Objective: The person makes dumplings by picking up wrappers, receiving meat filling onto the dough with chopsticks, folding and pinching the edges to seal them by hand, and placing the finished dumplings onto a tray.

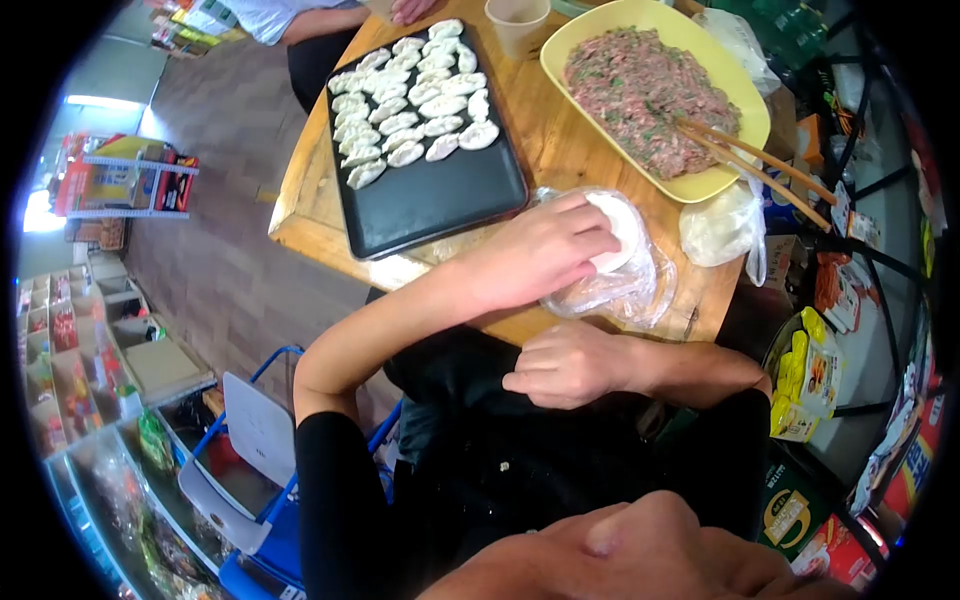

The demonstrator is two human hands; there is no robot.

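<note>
My left hand point(555, 245) reaches over the table, its fingers closed on the edge of a round white dumpling wrapper point(617, 230). The wrapper lies on clear plastic wrap point(652, 285). My right hand point(572, 365) is curled closed near the table's front edge, close to my body; the inside of its palm is hidden. Beyond my left hand lies a black tray point(430, 200) with rows of folded dumplings point(400, 118) on its far part. To the right, a yellow dish point(690, 187) holds minced filling point(650, 95), with wooden chopsticks point(765, 165) stuck in it.
A pale cup point(518, 35) stands beyond the tray. Right of the wrapper sits a tied plastic bag point(722, 228). Another person's hand point(408, 10) is at the far edge. A folding chair point(255, 430) stands at left, and packaged goods point(805, 375) crowd the right.
</note>
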